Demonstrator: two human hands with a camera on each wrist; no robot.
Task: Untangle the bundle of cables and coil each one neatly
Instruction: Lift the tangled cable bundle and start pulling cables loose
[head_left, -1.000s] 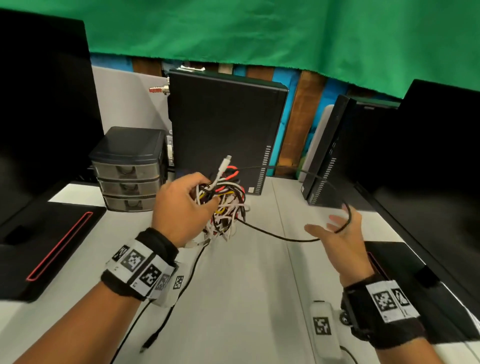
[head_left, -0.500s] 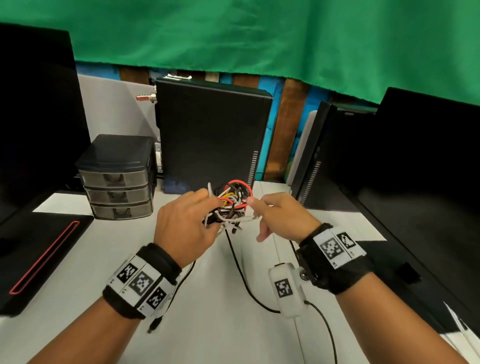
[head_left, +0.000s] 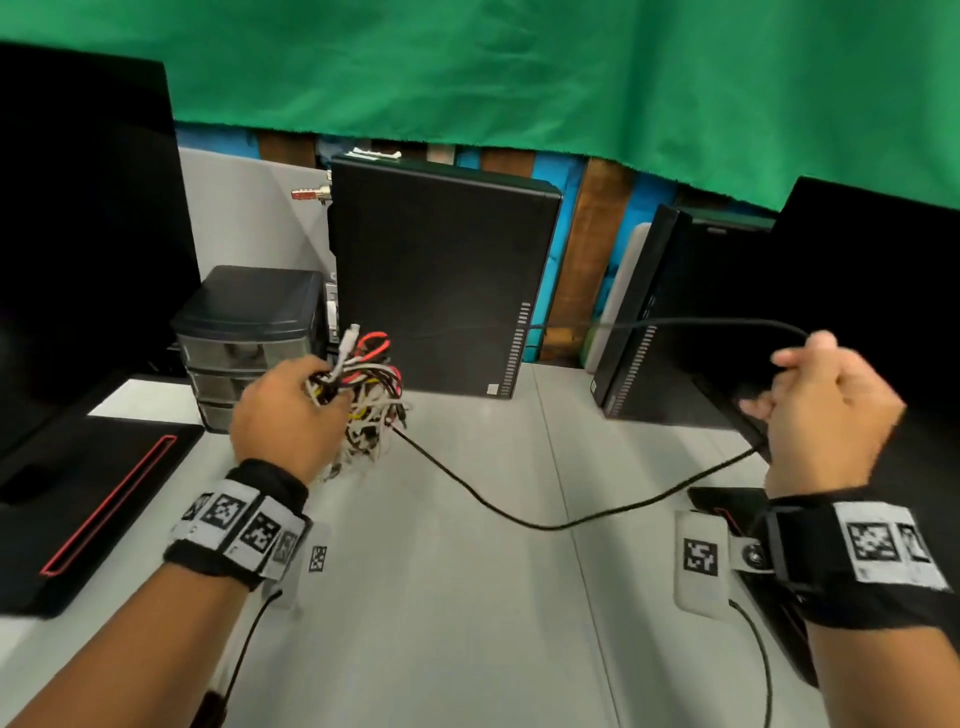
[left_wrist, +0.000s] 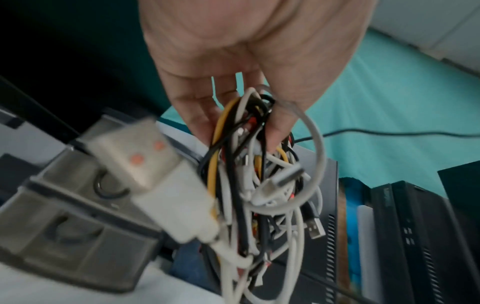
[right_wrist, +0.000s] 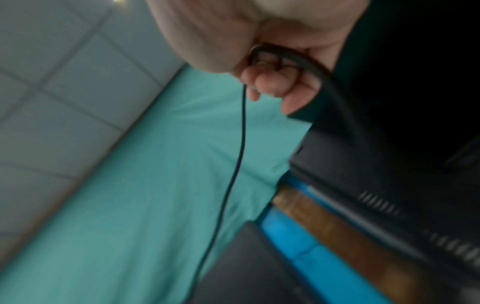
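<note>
My left hand (head_left: 291, 410) grips a tangled bundle of cables (head_left: 369, 400), white, black, red and yellow, held above the grey table (head_left: 467, 623). In the left wrist view my fingers (left_wrist: 205, 121) curl round the bundle (left_wrist: 259, 185), with a white USB plug (left_wrist: 155, 181) blurred in front. My right hand (head_left: 826, 410) is far out to the right, fingers curled on a thin black cable (head_left: 545, 525). That cable sags from the bundle to the hand, loops over it and runs back left. In the right wrist view the black cable (right_wrist: 241, 133) bends round my curled fingers (right_wrist: 272, 86).
A small grey drawer unit (head_left: 249, 338) stands behind my left hand. A black computer case (head_left: 441, 280) stands at the back centre, another (head_left: 675, 322) to the right. Dark monitors (head_left: 78, 234) flank both sides, with a black red-trimmed base (head_left: 93, 499) at left.
My right hand has left the bundle and swung far right, drawing a long length of black cable out of it. The left hand still holds the bundle.
</note>
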